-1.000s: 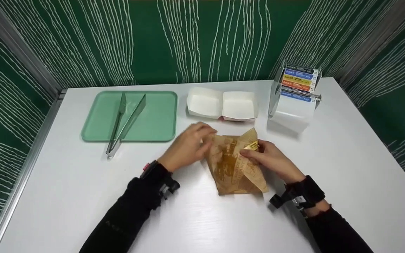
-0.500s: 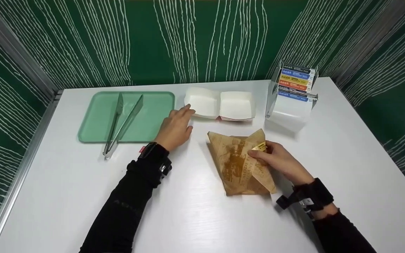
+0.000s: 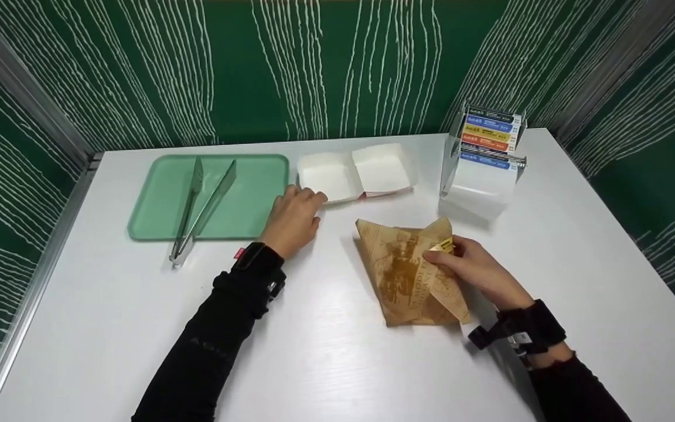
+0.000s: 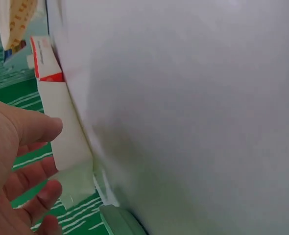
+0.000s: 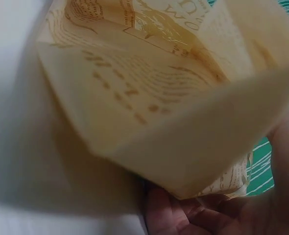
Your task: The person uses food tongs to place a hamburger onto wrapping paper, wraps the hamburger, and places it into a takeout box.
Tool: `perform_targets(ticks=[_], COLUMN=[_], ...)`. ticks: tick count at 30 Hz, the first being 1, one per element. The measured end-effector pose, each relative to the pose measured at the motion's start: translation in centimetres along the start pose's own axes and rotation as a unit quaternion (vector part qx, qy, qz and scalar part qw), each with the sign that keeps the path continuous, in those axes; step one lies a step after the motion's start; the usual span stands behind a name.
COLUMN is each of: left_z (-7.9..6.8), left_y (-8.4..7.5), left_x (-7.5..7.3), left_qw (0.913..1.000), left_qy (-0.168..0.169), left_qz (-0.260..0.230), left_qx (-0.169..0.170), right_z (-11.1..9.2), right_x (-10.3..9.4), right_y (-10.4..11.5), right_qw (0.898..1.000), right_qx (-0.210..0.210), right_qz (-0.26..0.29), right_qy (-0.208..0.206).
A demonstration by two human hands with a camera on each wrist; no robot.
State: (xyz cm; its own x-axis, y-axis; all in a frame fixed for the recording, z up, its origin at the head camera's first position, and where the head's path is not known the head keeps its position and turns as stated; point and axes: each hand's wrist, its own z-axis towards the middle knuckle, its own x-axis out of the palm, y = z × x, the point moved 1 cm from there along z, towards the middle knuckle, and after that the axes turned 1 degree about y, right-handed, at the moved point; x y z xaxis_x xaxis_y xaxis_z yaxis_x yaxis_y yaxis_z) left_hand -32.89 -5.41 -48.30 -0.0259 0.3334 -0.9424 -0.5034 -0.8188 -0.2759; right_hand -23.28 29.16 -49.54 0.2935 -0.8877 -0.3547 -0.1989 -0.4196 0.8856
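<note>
My right hand pinches the upper right side of a brown printed paper packet, thumb on top over a yellow label. Close up in the right wrist view, a loose flap of the packet covers much of the frame, with curled fingers beneath it. My left hand is at the near left corner of a white hinged takeaway box, its fingertips at the rim. The box lies open in two halves. In the left wrist view the thumb overlaps the box's side wall, fingers spread apart.
On the left, metal tongs lie across a green tray, their hinge end past its near edge. A holder of colourful labels stands at the back right. A green patterned wall bounds the white table.
My left hand has left the packet and reached the white box, which has turned slightly and shifted left. The right hand keeps its pinch on the packet, which has moved right in view.
</note>
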Motion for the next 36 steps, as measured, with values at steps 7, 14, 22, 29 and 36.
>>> perform_targets(ticks=[7,14,22,29,36], left_z=[-1.5,-2.8,-4.5,-5.7,-6.9], left_y=[-1.5,-3.3,-4.9,-6.5,-8.2], left_x=[0.1,0.7,1.0,1.2,1.5], left_qw=[0.9978,0.9947,0.983,0.9729,0.9656], left_qy=[-0.039,-0.043,-0.042,-0.031,-0.03], left_qz=[-0.002,-0.004,-0.038,-0.087,-0.099], left_qx=[0.054,0.093,0.175,0.212,0.238], right_z=[-0.2,-0.4,-0.5,-0.5,-0.6], right_x=[-0.7,-1.6,-2.3,-2.4,-2.6], right_y=[-0.3,-0.7,-1.0,-1.1,-0.9], right_qw=[1.0,1.0,1.0,0.999,0.998], right_qx=[0.007,0.01,0.014,0.01,0.015], right_qz=[-0.001,0.011,0.024,0.037,0.068], right_qy=[-0.006,-0.005,0.002,0.003,0.002])
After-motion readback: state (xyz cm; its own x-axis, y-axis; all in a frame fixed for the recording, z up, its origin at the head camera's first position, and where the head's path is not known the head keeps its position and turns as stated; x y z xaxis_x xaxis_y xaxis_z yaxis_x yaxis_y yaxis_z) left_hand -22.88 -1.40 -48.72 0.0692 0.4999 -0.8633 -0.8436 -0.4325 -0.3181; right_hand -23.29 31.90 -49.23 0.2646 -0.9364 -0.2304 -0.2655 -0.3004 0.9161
